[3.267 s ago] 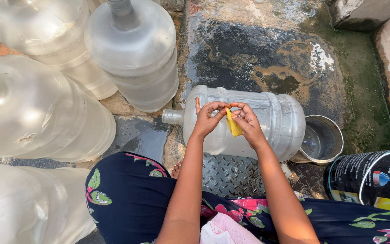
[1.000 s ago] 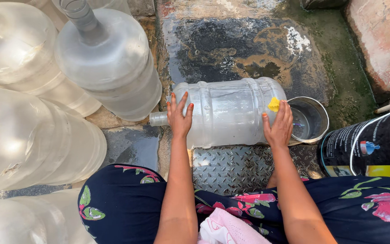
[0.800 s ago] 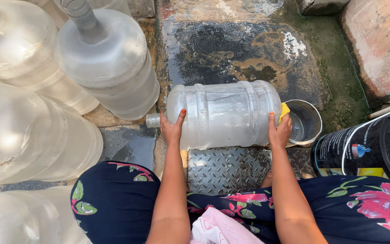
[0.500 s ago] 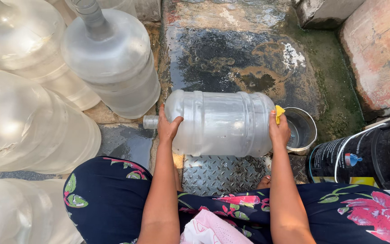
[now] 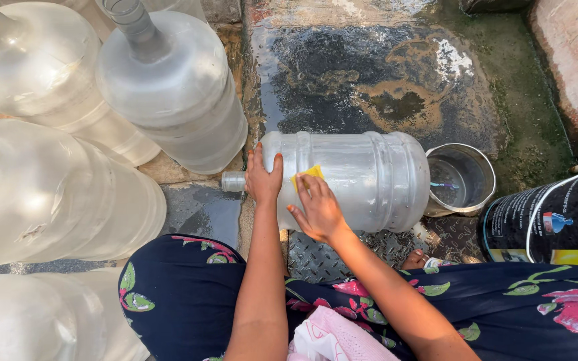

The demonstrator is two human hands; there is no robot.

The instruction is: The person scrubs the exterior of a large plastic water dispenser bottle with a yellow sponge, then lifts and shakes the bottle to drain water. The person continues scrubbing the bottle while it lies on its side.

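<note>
Far left, we log upright clear jugs (image 5: 168, 87) crowded together. Next, our left hand (image 5: 263, 179) lies flat and unclenched on the shoulder of the clear water jug (image 5: 362, 177), which lies on its side on wet ground. Our right hand (image 5: 317, 208) presses a yellow sponge (image 5: 309, 175) against it. Then a metal pot (image 5: 461, 179); a black bucket (image 5: 550, 217).

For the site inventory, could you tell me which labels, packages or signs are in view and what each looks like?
Printed label: on the black bucket at the right edge, beside the metal pot; white lettering, a small red-and-blue emblem, a yellow panel at the bottom.
The water jug under both hands shows no label.
</note>
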